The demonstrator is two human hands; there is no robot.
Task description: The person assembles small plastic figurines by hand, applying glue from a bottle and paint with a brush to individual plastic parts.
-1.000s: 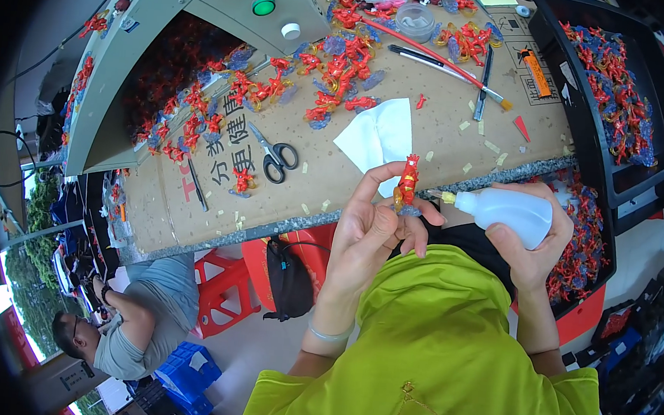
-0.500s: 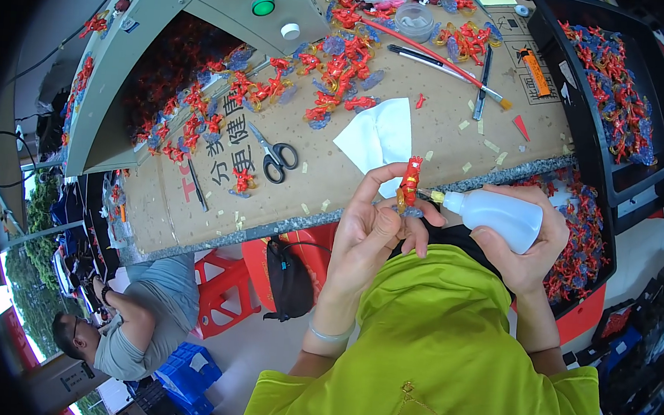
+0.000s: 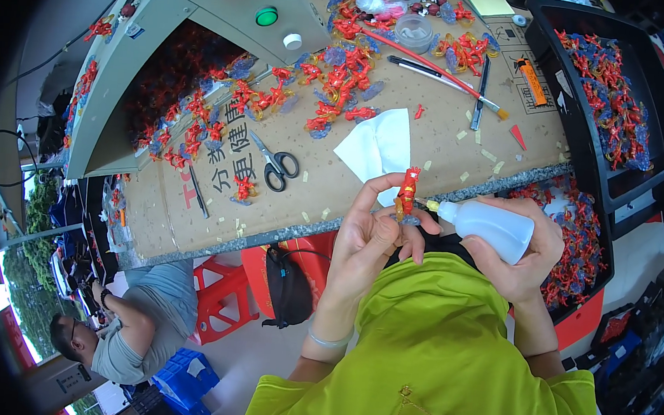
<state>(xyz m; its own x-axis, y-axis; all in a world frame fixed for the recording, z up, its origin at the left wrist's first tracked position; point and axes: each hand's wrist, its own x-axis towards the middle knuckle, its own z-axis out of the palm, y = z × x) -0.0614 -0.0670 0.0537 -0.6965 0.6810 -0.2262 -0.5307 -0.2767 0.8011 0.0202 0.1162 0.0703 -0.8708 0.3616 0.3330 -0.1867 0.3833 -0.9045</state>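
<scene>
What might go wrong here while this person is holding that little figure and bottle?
A few things, perhaps. The nozzle of the squeeze bottle points toward the red figurine, so too hard a squeeze by the right grip could wet the left grip too. The figurine is small, so it might slip and fall. The scissors lie uncovered on the table, where a careless reach could meet their blades.

A: Bench surface?
B: The bench (image 3: pixel 156 229) was overlaid with brown cardboard (image 3: pixel 285 213), pale scraps scattered about.
A: Left side?
B: A grey machine (image 3: pixel 237 24) stood there; loose red-and-blue figurines (image 3: pixel 350 72) spread rightward from its opening.
A: Remainder?
B: Scissors (image 3: pixel 271 158) lay near white paper (image 3: pixel 380 145); farther right lay a red-handled brush (image 3: pixel 455 81) and an orange tool (image 3: pixel 530 82).
</scene>
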